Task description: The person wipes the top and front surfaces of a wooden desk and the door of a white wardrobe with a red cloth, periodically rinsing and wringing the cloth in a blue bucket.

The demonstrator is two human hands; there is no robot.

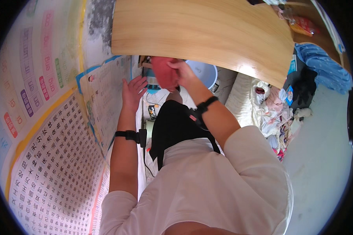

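Observation:
My right hand (182,72) grips a red cloth (164,73), which hangs folded just below the edge of a wooden panel (200,32). Fingers spread and palm bare, my left hand (134,89) is raised beside the papered wall, a little left of the cloth. Beyond my right forearm a pale blue plastic basin (207,75) is partly covered by the panel. A blue object (153,85) shows in part behind the cloth; what it is cannot be made out. Each of my wrists wears a black strap.
Learning charts with printed characters (56,167) cover the wall at left. White bedding (244,91) and a heap of clothes (275,111) lie to the right, near a blue fabric piece (326,67). A dark cable (147,164) runs down beside my left arm.

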